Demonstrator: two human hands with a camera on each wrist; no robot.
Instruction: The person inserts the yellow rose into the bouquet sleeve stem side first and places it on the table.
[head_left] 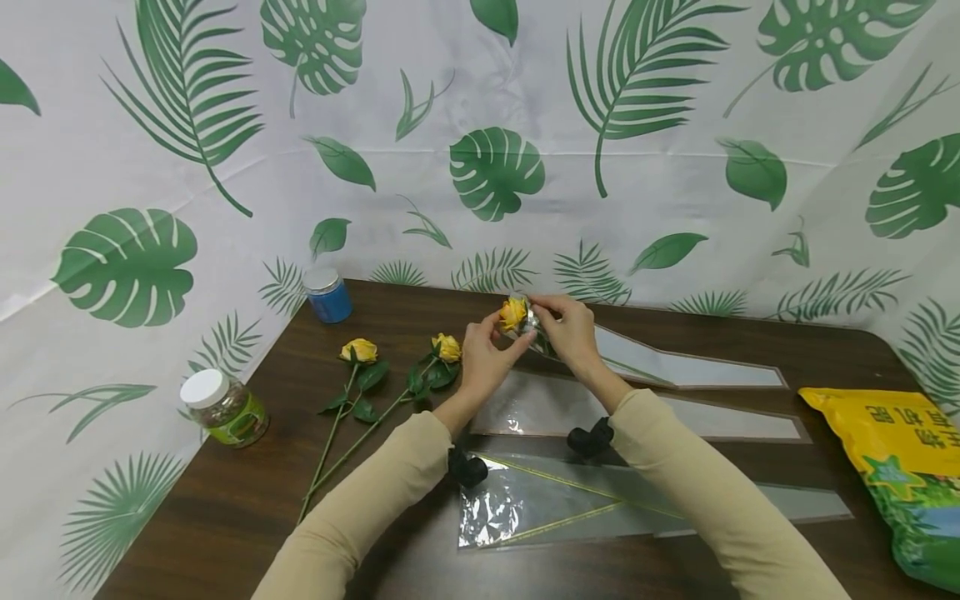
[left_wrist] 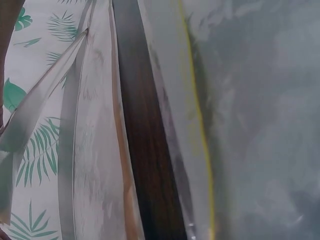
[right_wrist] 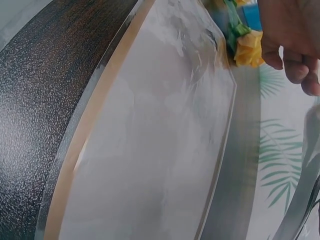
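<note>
The right hand (head_left: 572, 333) pinches, with its thumb and forefinger, the mouth of a clear sleeve (head_left: 712, 371) at the far side of the table. The left hand (head_left: 483, 357) has the thumb and forefinger curved around the same mouth; whether its fingertips press the flower or only the film, I cannot tell. Between the two hands is the yellow head of a rose (head_left: 513, 314), and its green stem lies along the inside of the sleeve, toward the right. Nearer to the person, a second sleeve (head_left: 536, 407) lies flat, and after it a third sleeve (head_left: 562, 508) with yellow lines, partly under the right forearm. To the left of the left hand there are two other yellow roses (head_left: 360, 350), whose stems cross near their lower ends. Farther out, a blue jar (head_left: 330, 300) stands at the back left corner of the dark wooden table (head_left: 420, 567), a clear jar with white lid (head_left: 228, 410) stands by its left edge, and a yellow bag (head_left: 892, 442) lies by the right edge.
</note>
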